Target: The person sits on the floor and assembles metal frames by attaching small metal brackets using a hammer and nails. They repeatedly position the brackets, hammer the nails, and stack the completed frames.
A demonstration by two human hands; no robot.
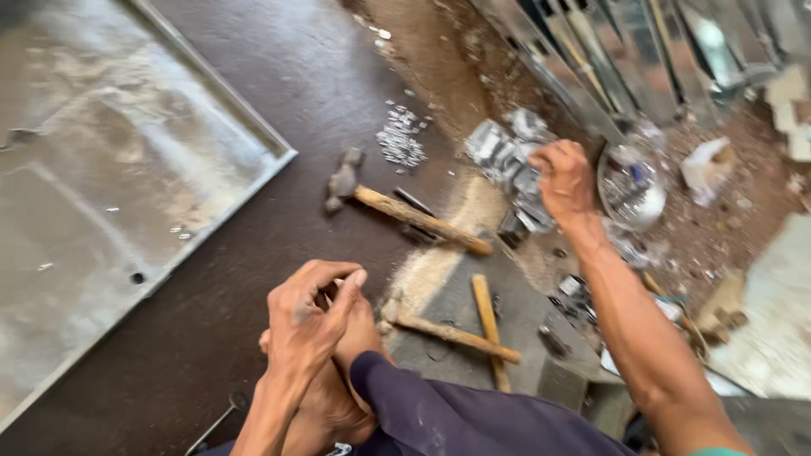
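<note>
My right hand (564,179) is stretched out over a heap of small shiny metal pieces (507,160), fingers curled down into it; whether it grips any piece is hidden. My left hand (311,319) rests on my bent knee, fingers pinched together with nothing visible in them. A hammer (405,213) with a wooden handle lies on the dark floor between the two hands, its iron head at the left. Two more wooden handles (473,333) lie crossed near my knee.
A large sheet-metal tray (127,169) with a raised rim fills the left. A scatter of tiny metal bits (400,142) lies beyond the hammer. A clear bag of shiny parts (632,186) sits right of my hand. Metal frames (608,59) lean at top right.
</note>
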